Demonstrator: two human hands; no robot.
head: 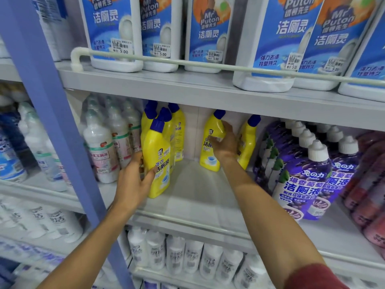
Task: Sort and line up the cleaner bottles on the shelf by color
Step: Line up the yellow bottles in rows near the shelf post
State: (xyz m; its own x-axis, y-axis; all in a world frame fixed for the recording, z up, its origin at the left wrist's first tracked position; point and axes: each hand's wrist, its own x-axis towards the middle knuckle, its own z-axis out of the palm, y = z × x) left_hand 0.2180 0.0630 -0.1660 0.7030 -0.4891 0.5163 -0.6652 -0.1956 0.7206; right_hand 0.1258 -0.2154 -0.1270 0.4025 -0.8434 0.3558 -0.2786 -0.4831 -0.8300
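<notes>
Six yellow bottles (248, 142), left hand (133, 182) fingers wrapping front bottle (158, 161), right hand (226, 143) fingers wrapping back bottle (209, 151)

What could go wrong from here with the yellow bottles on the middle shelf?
1. The right hand grips a tilted yellow bottle far back on the shelf. The leaning yellow bottle just beside the wrist could topple if brushed.
2. The left hand holds the front yellow bottle tight against the white bottles. Sliding it might knock those over.
</notes>
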